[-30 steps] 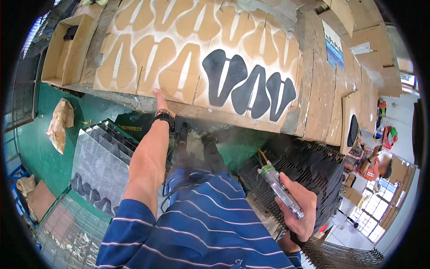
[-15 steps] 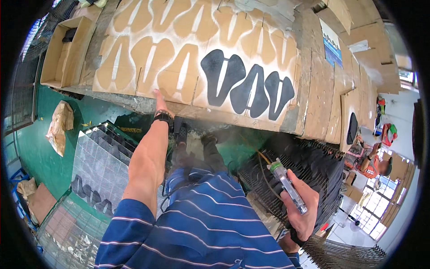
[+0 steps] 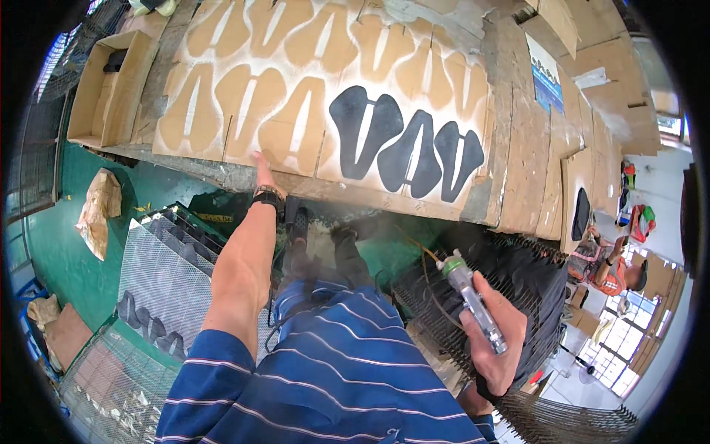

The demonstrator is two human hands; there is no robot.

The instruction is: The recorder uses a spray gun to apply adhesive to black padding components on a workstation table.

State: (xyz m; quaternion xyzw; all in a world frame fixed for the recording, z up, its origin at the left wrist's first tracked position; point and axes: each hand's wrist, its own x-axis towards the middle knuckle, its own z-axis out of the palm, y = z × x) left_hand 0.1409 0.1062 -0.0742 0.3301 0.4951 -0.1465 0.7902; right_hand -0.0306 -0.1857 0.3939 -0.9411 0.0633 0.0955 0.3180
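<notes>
My right hand (image 3: pixel 499 344) is closed around a metal spray gun (image 3: pixel 473 300) with a green part near its top end. A thin hose (image 3: pixel 429 288) shows beside the gun. At the near edge of the work table, my left hand (image 3: pixel 266 176) reaches out with a finger at the rim of a tan cardboard sheet (image 3: pixel 244 152); its other fingers are mostly hidden. White overspray outlines several bare tan shapes on this sheet. Three black V-shaped pieces (image 3: pixel 420 157) lie at its right end, apart from both hands.
Below the table at left stands a wire mesh rack (image 3: pixel 159 274) with dark pieces. Wire racks (image 3: pixel 510 288) with dark pieces crowd the right side. An open cardboard box (image 3: pixel 111 89) sits at the table's left end. A person in orange (image 3: pixel 610 274) is at far right.
The spray gun has tilted slightly, its green end shifting a little to the left. My left hand has stayed at the sheet's edge. The black pieces look unchanged.
</notes>
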